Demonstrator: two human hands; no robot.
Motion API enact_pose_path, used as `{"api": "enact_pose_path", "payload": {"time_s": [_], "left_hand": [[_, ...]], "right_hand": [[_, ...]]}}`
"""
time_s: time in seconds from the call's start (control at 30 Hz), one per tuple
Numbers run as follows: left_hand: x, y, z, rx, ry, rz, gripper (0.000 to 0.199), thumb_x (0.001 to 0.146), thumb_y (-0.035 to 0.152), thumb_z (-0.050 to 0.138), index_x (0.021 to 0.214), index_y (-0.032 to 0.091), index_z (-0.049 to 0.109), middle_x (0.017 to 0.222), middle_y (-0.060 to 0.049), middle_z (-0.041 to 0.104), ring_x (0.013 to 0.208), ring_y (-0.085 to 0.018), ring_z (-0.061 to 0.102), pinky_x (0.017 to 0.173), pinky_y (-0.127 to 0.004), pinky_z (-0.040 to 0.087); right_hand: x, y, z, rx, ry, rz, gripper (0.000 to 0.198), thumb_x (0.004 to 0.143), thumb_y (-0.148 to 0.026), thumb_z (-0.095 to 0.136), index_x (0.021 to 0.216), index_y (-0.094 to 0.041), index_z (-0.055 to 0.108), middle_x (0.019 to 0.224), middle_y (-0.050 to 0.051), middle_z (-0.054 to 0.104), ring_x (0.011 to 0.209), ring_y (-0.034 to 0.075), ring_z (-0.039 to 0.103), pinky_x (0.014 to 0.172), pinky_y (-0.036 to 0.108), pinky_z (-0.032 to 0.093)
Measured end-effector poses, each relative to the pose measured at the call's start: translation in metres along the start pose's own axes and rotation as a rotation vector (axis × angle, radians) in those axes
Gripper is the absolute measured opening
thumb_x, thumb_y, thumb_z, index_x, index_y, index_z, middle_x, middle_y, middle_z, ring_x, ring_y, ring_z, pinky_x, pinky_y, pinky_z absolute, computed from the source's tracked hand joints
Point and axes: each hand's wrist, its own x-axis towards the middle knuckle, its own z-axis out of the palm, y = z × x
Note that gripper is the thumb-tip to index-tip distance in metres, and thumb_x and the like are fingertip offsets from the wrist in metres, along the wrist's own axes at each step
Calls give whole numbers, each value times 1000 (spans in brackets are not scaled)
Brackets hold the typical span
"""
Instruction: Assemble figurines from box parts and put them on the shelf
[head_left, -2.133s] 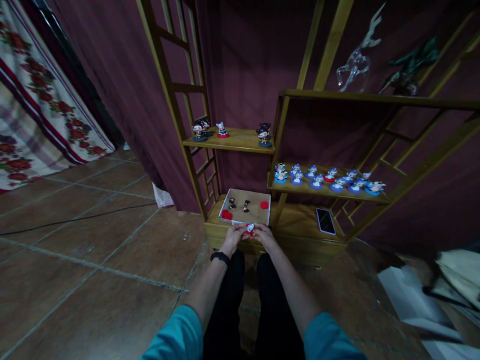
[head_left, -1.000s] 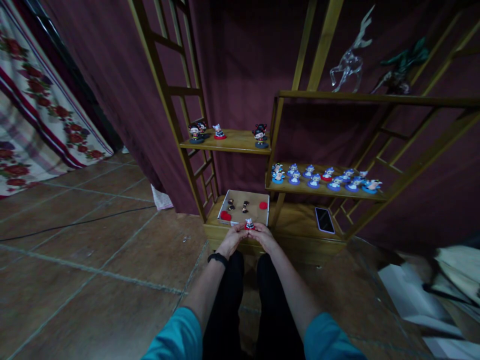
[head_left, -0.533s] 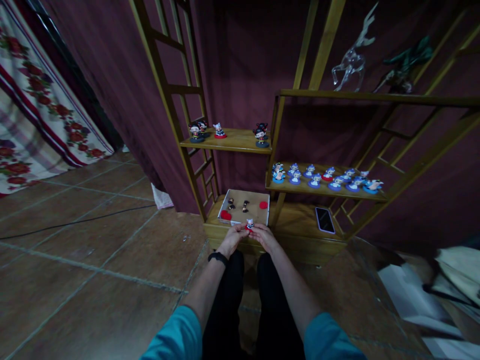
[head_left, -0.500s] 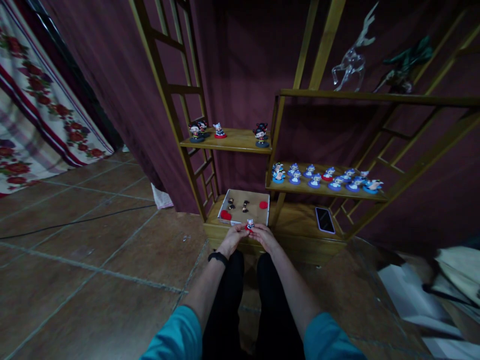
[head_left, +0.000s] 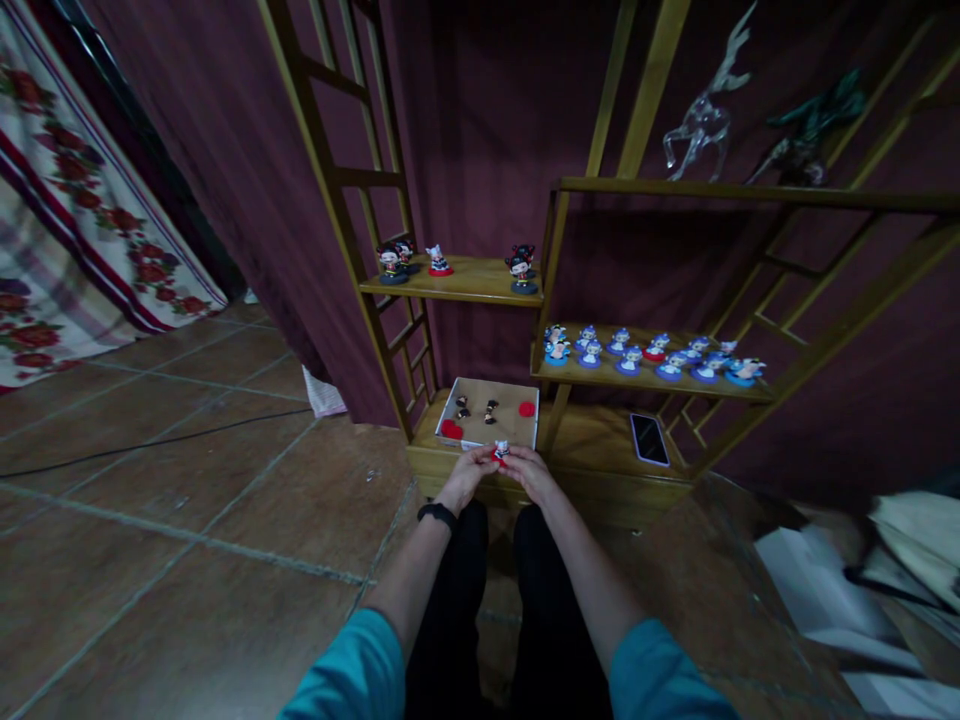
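Between both hands is a small white-headed figurine [head_left: 502, 449] on a red round base, held upright. My left hand [head_left: 471, 474] grips it from the left, and my right hand [head_left: 529, 472] closes on it from the right. Just beyond my fingers lies a shallow cardboard box [head_left: 506, 391] on the cabinet's low board. Inside it are small dark figurine parts [head_left: 490, 412], a red disc [head_left: 527, 409] at the right and red pieces [head_left: 451, 429] in the near left corner. A similar red-based figurine [head_left: 438, 261] stands on the upper left shelf.
Dark-haired figurines [head_left: 523, 270] stand on the upper left shelf [head_left: 472, 275]. Several blue and purple figurines [head_left: 630, 360] line the right shelf [head_left: 645, 382]. A phone [head_left: 649, 440] lies below. A clear deer statuette [head_left: 701, 130] stands on top. Bags [head_left: 825, 590] lie at right.
The figurine has turned or tilted very slightly between my fingers. Both hands stay nearly in place, and nothing else has visibly moved.
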Motion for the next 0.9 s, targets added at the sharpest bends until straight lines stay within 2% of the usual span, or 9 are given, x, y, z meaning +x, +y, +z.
{"api": "enact_pose_path", "payload": {"time_s": [0.23, 0.43, 0.63, 0.9], "left_hand": [[2, -1, -1, 34, 67, 57, 46, 49, 10, 74, 93, 12, 63, 70, -2, 65, 62, -11, 57, 69, -24, 42], [4, -3, 3, 70, 54, 104, 51, 48, 8, 73, 96, 12, 60, 78, -3, 66, 65, -11, 56, 69, -24, 43], [11, -10, 1, 217, 60, 172, 42, 49, 8, 71, 90, 13, 61, 71, -1, 63, 63, -11, 55, 66, -23, 43], [8, -9, 2, 319, 112, 223, 49, 51, 6, 68, 99, 16, 61, 75, -1, 63, 64, -12, 53, 69, -25, 43]], "right_hand": [[1, 1, -1, 81, -18, 23, 27, 60, -17, 67, 87, -17, 62, 88, 5, 68, 84, 17, 63, 82, 34, 47], [2, 1, -2, 69, -8, 12, 31, 59, -14, 67, 89, -17, 61, 87, 5, 68, 86, 18, 62, 83, 34, 46], [-1, -1, -3, 53, -6, 8, 38, 57, -14, 68, 94, -19, 59, 92, 5, 66, 88, 18, 61, 82, 34, 46], [1, -1, -5, 46, -28, 13, 44, 53, -11, 69, 95, -20, 59, 95, 5, 66, 91, 19, 60, 82, 35, 45]]}}
